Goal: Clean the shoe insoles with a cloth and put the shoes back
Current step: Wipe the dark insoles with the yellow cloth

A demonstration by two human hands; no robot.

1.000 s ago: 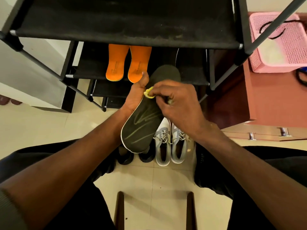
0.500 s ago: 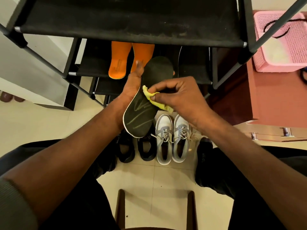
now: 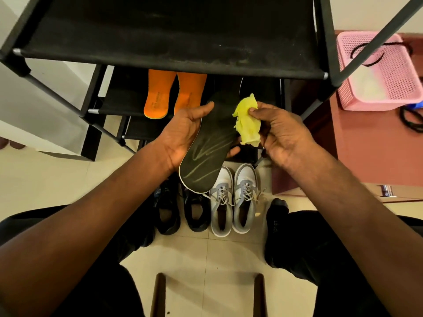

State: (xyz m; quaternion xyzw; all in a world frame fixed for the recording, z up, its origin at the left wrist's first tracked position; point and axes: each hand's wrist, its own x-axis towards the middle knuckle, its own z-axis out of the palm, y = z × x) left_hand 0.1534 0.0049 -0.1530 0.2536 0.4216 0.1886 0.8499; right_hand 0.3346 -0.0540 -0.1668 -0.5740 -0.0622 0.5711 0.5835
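My left hand [image 3: 183, 131] grips a black insole [image 3: 206, 152] with pale streaks, thumb across its top edge and fingers underneath. Beside the insole's right edge, my right hand [image 3: 281, 136] pinches a crumpled yellow cloth [image 3: 247, 122]; the cloth hangs just off the insole surface. Two orange insoles [image 3: 174, 92] lean on a lower shelf of the black shoe rack [image 3: 174, 58]. On the tiled floor below stand a pair of black shoes [image 3: 183, 211] and a pair of grey-and-white sneakers [image 3: 233, 200].
A pink perforated basket [image 3: 377, 72] sits on a reddish-brown cabinet [image 3: 366, 145] at the right. My legs in dark trousers flank the shoes. Two dark wooden chair rails [image 3: 160, 294] show at the bottom. A white wall lies left of the rack.
My right hand has lifted the yellow cloth off the insole and drawn it to the right. The left hand has tilted the insole and shifted its grip along the edge.
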